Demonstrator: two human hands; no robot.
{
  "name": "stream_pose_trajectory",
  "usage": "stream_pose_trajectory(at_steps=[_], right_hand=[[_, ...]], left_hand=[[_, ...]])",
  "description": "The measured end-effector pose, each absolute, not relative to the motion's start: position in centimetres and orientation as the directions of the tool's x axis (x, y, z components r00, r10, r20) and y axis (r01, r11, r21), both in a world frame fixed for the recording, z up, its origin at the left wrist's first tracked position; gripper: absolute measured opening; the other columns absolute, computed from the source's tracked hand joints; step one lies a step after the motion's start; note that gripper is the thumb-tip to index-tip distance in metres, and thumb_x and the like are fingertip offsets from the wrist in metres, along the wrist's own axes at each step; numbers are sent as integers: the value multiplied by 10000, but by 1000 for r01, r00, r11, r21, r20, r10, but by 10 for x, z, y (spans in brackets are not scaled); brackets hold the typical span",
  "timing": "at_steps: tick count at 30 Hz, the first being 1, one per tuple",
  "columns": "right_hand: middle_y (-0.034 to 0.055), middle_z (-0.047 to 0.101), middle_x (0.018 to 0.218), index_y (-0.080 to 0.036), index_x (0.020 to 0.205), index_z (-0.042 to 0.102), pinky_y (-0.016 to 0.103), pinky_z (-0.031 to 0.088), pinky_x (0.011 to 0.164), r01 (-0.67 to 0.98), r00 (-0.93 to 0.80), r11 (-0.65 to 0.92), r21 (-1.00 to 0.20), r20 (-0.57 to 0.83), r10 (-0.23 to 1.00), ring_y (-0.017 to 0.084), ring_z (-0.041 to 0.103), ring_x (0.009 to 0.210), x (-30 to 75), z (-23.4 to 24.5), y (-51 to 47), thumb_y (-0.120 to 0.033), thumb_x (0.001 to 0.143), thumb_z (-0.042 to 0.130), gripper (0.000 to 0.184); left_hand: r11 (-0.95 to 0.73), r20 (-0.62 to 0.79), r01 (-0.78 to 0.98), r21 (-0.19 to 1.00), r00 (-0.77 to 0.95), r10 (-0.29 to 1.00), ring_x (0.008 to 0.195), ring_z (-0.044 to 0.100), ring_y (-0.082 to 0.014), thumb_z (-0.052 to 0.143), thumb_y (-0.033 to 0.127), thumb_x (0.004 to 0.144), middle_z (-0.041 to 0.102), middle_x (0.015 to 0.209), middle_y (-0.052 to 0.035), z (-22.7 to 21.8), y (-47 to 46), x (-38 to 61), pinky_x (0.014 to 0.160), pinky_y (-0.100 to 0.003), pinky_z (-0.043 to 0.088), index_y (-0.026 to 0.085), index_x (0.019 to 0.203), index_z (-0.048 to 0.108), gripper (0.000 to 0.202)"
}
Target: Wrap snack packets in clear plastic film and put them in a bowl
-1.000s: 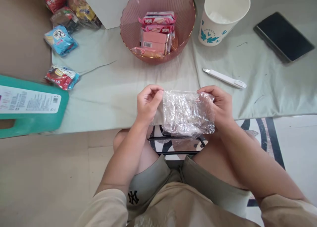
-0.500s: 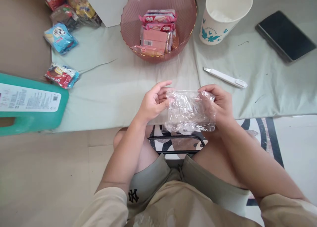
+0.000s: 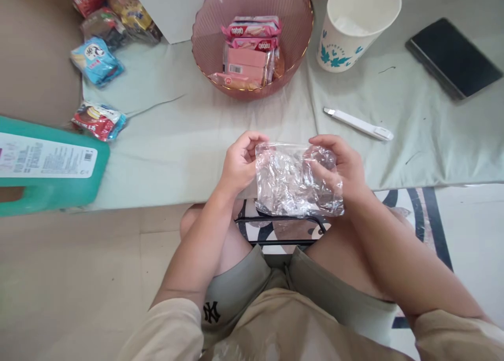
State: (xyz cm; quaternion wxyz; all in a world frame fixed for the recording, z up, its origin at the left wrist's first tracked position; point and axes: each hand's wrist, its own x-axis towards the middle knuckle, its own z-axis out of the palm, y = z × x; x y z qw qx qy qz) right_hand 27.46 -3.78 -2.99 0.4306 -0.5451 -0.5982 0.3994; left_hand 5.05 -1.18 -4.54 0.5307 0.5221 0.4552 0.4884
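Note:
A clear, crinkled plastic bag (image 3: 289,180) hangs between my two hands at the table's front edge, above my lap. My left hand (image 3: 241,160) pinches its left upper edge, fingers curled behind the film. At the bag's right side, my right hand (image 3: 342,167) grips it, with the thumb and part of the fingers showing through the film. Nothing can be made out inside the bag. Beyond my right hand lies a white utility knife (image 3: 357,123). A pink ribbed bowl (image 3: 205,33) with several wrapped wafer snacks (image 3: 252,59) stands ahead.
A paper cup (image 3: 354,14) stands right of the bowl, and a black phone-like slab (image 3: 454,56) lies at the far right. Wrapped snacks (image 3: 98,62) are by a cardboard surface at left. A green jug (image 3: 59,193) lies at the left table edge. Pale cloth (image 3: 169,156) covers the table.
The bag has spread flatter and shifted slightly left and down. My left hand has moved a little left, its fingers curling in to the bag's edge; my right hand has shifted slightly left.

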Motion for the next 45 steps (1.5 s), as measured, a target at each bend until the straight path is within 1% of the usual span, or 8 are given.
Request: stream_pose_trajectory(at_steps=[6, 13, 20, 26, 31, 34, 39, 45], right_hand=[[-11, 687, 739, -247, 811, 712, 264, 417, 520, 340, -18, 105, -935, 106, 994, 110, 519, 567, 272, -29, -35, -279, 785, 721, 42], [-16, 616, 647, -259, 826, 642, 272, 373, 459, 234, 12, 25, -972, 29, 1000, 110, 482, 505, 270, -28, -37, -493, 857, 725, 251], [-31, 654, 766, -329, 1209, 525, 292, 458, 501, 154, -10, 14, -988, 13, 1000, 121, 547, 524, 271, -32, -37, -521, 831, 748, 479], [25, 666, 1099, -365, 1302, 486, 304, 507, 569, 201, -25, 65, -977, 61, 998, 115, 582, 638, 275, -38, -34, -469, 800, 763, 583], [76, 637, 1062, -272, 838, 628, 443, 593, 830, 318, -48, 266, -910, 265, 963, 257, 654, 1089, 275, -40, -30, -290, 848, 657, 35], [81, 609, 968, -256, 693, 567, 505, 580, 916, 374, -2, 302, -877, 325, 946, 279, 624, 1167, 275, -41, -29, -232, 874, 595, 184], [62, 595, 919, -291, 1011, 628, 437, 559, 788, 454, 168, 266, -851, 374, 912, 228, 643, 895, 280, -38, -39, -324, 953, 504, 141], [26, 701, 872, -304, 1279, 578, 453, 536, 837, 488, -139, 325, -810, 296, 945, 245, 663, 832, 280, -31, -47, -348, 828, 701, 470]], left_hand=[[21, -19, -30, 999, 76, 997, 548, 600, -107, 812, 453, 799, 667, 650, 14, -45, -14, 51, 497, -238, 478, 220, 796, 657, 279], [16, -9, -59, 998, 124, 992, 502, 637, -129, 718, 676, 839, 621, 584, 46, -52, -14, 48, 468, -252, 487, 263, 894, 578, 440], [83, -64, -100, 992, 179, 982, 598, 706, -152, 764, 644, 810, 703, 708, 38, -50, -12, 43, 560, -269, 560, 298, 1081, 565, 483], [47, -15, -171, 984, 182, 983, 762, 757, -154, 793, 593, 796, 764, 924, -11, -53, -7, 42, 700, -282, 625, 247, 937, 600, 420], [94, -64, -216, 972, 144, 988, 819, 753, -149, 820, 485, 792, 747, 952, -14, -51, -5, 41, 748, -282, 630, 225, 833, 622, 329], [91, -67, -215, 972, 117, 991, 836, 739, -136, 825, 436, 796, 737, 961, -22, -50, -5, 42, 765, -270, 618, 210, 784, 639, 292], [88, -70, -247, 965, 82, 994, 822, 714, -116, 844, 385, 783, 729, 949, -24, -51, -4, 44, 740, -244, 592, 204, 786, 680, 244], [121, -115, -208, 971, 44, 992, 877, 721, -135, 789, 338, 808, 722, 1006, -31, -55, -1, 42, 776, -263, 599, 215, 836, 669, 175]])
